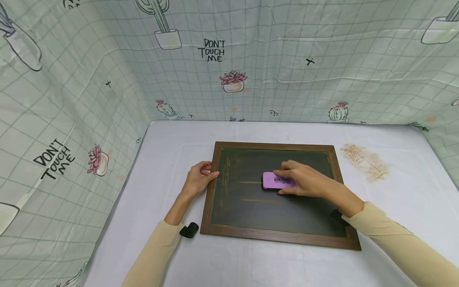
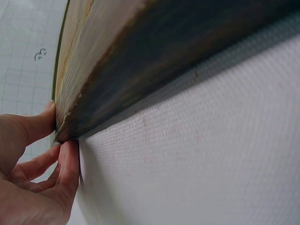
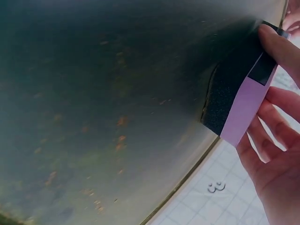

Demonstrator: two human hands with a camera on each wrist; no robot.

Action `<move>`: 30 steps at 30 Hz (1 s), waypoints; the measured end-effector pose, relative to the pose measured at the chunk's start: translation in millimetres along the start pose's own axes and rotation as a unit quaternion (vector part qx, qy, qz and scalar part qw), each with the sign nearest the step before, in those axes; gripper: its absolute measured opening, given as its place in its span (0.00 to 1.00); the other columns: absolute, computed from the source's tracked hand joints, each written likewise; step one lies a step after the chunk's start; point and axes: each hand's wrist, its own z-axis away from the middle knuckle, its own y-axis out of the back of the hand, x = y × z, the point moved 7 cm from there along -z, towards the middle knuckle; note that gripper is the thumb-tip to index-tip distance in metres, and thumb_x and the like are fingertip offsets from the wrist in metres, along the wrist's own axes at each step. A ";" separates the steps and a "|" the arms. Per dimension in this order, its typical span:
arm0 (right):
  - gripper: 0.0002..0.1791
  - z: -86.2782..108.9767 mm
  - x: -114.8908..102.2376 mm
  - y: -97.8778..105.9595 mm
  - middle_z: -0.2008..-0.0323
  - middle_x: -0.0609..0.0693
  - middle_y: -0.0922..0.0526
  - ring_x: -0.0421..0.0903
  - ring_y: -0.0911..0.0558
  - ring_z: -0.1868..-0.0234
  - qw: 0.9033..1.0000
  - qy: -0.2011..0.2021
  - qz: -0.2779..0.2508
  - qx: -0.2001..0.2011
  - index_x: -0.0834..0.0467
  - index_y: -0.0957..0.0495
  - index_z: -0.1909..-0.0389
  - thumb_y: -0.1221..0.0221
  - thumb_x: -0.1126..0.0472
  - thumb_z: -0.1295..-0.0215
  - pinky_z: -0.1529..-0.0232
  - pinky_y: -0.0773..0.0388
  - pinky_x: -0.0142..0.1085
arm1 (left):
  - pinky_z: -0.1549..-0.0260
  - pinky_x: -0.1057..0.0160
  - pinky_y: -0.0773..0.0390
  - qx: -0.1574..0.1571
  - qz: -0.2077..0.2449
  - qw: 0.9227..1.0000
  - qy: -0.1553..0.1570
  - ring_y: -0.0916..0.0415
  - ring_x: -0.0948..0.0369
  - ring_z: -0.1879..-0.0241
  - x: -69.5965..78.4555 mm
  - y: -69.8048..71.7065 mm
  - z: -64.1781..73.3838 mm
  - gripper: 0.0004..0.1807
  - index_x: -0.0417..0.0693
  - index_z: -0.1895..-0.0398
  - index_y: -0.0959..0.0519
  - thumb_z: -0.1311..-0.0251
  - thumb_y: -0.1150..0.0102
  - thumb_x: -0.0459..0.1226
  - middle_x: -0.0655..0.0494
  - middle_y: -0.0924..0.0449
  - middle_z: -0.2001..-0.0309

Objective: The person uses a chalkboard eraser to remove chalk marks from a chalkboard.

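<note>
A chalkboard in a brown wooden frame lies slightly turned on the white table. My left hand pinches the frame's left edge, thumb on top; in the left wrist view the fingers lie against its underside. My right hand grips a purple eraser with a black felt base near the middle of the board. Seen from the right wrist, the thumb presses one side of the eraser and the fingers the other. Two faint yellow lines and a yellowish smear mark the board.
A brown dusty stain spreads on the white tabletop to the right of the board. Checked cloth with plant drawings hangs behind and on the left. Black straps sit at both wrists.
</note>
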 end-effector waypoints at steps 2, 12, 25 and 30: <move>0.31 -2.7 -1.3 -1.1 0.59 0.51 0.23 0.41 0.30 0.62 1.000 0.003 0.000 -0.001 0.64 0.16 0.43 0.23 0.51 0.44 0.64 0.28 0.36 | 0.51 0.52 0.23 0.001 0.000 1.000 0.000 0.23 0.46 0.50 0.1 -0.3 -0.4 0.28 0.32 0.34 0.26 0.33 0.32 0.34 0.36 0.22 0.44; 0.31 -16.5 -9.8 -5.7 0.59 0.51 0.23 0.42 0.30 0.62 1.000 0.025 0.000 -0.006 0.65 0.16 0.43 0.23 0.51 0.43 0.64 0.29 0.35 | 0.51 0.51 0.23 0.000 -0.001 1.000 -0.009 0.23 0.46 0.50 2.1 0.0 0.5 0.27 0.31 0.34 0.26 0.33 0.32 0.34 0.35 0.22 0.44; 0.31 -30.7 -18.3 -11.9 0.56 0.54 0.21 0.45 0.28 0.60 0.999 0.043 -0.003 -0.017 0.65 0.17 0.42 0.24 0.52 0.41 0.61 0.25 0.39 | 0.51 0.50 0.23 0.002 -0.005 1.000 -0.008 0.23 0.46 0.50 1.9 0.4 1.9 0.27 0.31 0.35 0.26 0.33 0.32 0.34 0.35 0.21 0.44; 0.32 -37.4 -22.2 -13.7 0.57 0.53 0.22 0.44 0.28 0.60 0.998 0.049 -0.005 -0.025 0.65 0.17 0.41 0.24 0.51 0.42 0.61 0.26 0.38 | 0.51 0.50 0.22 0.003 -0.005 1.000 -0.009 0.22 0.46 0.50 0.5 0.2 1.0 0.27 0.31 0.35 0.25 0.34 0.32 0.34 0.36 0.21 0.45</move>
